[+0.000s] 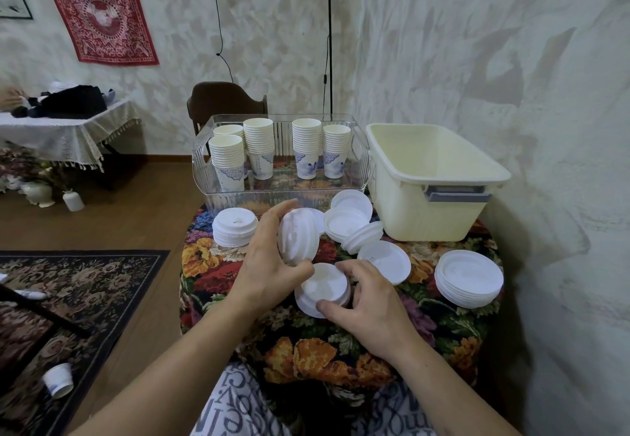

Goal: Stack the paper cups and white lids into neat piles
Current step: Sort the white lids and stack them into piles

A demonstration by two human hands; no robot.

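Note:
My left hand [269, 258] grips a small bundle of white lids [297, 235] held on edge above the table. My right hand [366, 302] grips a low pile of white lids [322, 289] lying on the flowered cloth just below. A neat lid pile [234, 227] stands at the left and another lid pile [468, 278] at the right. Loose lids [354, 222] lie scattered in the middle. Several stacks of paper cups [259, 147] stand inside a clear plastic bin [218, 193] at the back.
A cream plastic tub [439, 210] stands at the back right, near the wall. The small table [306, 350] carries a flowered cloth. One paper cup [58, 379] lies on the rug at lower left. A dark chair [225, 98] stands behind the bin.

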